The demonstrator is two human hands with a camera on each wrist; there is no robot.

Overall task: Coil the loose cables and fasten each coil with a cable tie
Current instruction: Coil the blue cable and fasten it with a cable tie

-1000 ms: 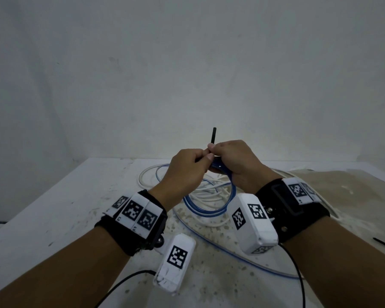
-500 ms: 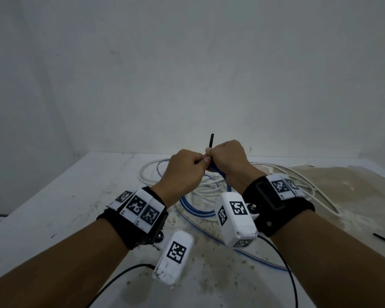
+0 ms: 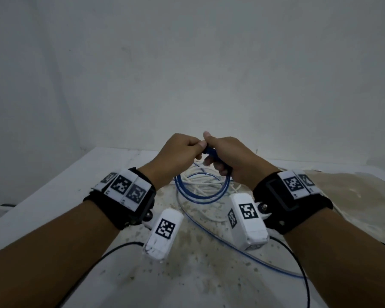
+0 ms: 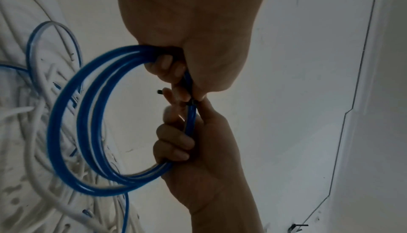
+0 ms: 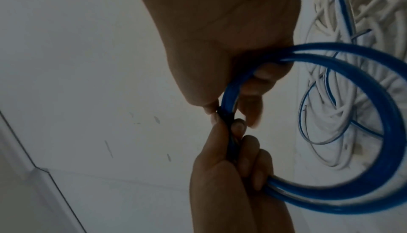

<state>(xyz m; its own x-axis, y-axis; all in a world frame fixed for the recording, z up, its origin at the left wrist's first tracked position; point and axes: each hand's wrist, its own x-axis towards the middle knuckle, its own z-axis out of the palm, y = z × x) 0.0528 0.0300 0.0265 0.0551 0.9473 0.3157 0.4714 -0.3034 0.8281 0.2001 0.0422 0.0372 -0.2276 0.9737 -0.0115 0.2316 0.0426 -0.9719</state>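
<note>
A blue cable coil (image 3: 201, 193) hangs above the table between my hands. My left hand (image 3: 181, 153) and right hand (image 3: 228, 160) both grip its top, knuckles almost touching. In the left wrist view the left hand (image 4: 176, 66) curls round the blue cable coil (image 4: 66, 114) from above and the right hand (image 4: 176, 142) from below. A black cable tie (image 4: 192, 104) circles the strands between them, its tail tip (image 4: 159, 91) poking out past a finger. The right wrist view shows the cable tie (image 5: 224, 114) pinched between thumbs and forefingers.
Loose white cables (image 3: 206, 180) lie tangled on the stained white table (image 3: 53, 196) under the coil. A loose blue cable (image 3: 236, 246) trails toward the front right. The wall stands close behind. A black wire (image 3: 111, 252) runs from my left wrist camera.
The tie's black tail stood up above my knuckles before; it no longer shows above them. My right thumb now points up, and the hands have stayed close together.
</note>
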